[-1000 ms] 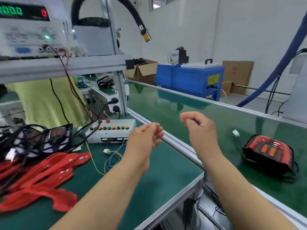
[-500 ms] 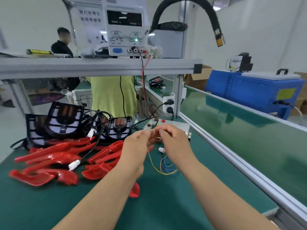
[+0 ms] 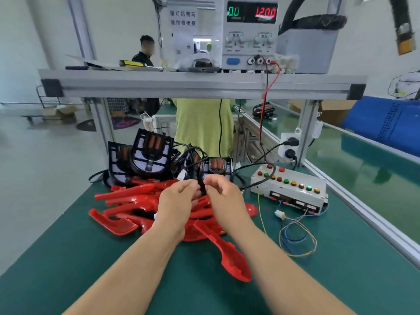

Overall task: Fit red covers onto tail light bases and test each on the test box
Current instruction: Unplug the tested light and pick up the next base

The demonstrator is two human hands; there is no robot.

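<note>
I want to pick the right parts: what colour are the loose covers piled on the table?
The covers are plain bright red, seen best in the head view.

The left hand (image 3: 177, 201) and right hand (image 3: 223, 196) hide part of the red covers (image 3: 127, 196). Whether they pinch the black cable (image 3: 202, 187) between them, I can't tell. The shelf (image 3: 200, 86) hides the upper body of the person in green (image 3: 202, 123). The blurred blue machine (image 3: 386, 126) runs past the right edge.

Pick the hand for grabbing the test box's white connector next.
Right, probably. The white connector lies right of the right hand, in front of the test box; the left hand would have to cross over. Both appear to pinch a black cable, so the right must release first.
</note>
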